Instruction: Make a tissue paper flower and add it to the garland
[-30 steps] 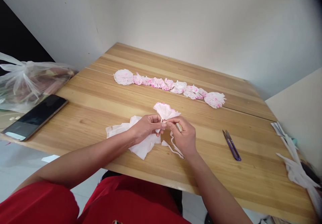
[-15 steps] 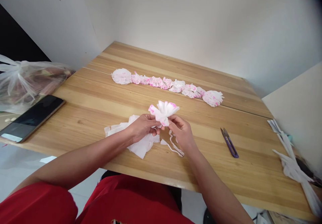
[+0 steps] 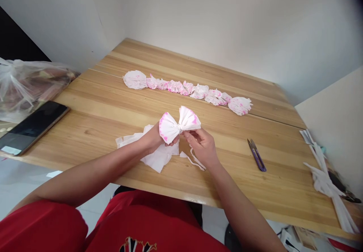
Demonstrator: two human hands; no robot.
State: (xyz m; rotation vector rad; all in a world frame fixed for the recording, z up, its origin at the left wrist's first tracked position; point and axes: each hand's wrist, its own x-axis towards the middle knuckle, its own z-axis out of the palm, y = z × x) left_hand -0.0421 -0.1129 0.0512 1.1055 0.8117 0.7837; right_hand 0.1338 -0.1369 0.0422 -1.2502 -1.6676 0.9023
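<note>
A white paper bow with pink edges (image 3: 187,119) is held up over the table, its two fans spread and its middle pinched narrow. My left hand (image 3: 159,136) grips it from behind and below, most fingers hidden by the left fan. Thumb and fingers of my right hand (image 3: 201,140) close on it near the middle, under the right fan. White tissue sheets (image 3: 159,159) lie below my left hand. Beside them, by my right hand, are thin white strips (image 3: 195,163). Small purple-handled snips (image 3: 257,155) rest to the right.
Across the wooden table (image 3: 113,112) lies a row of crumpled pink-and-white paper pieces (image 3: 176,87). At the left are a phone (image 3: 34,127) and a clear plastic bag (image 3: 31,85). A knotted white plastic bag (image 3: 326,180) sits at the right edge.
The white paper piece has turned from an upright, flower-like bunch to a bow facing the camera, with both fans showing. My left hand has moved slightly left, behind it.
</note>
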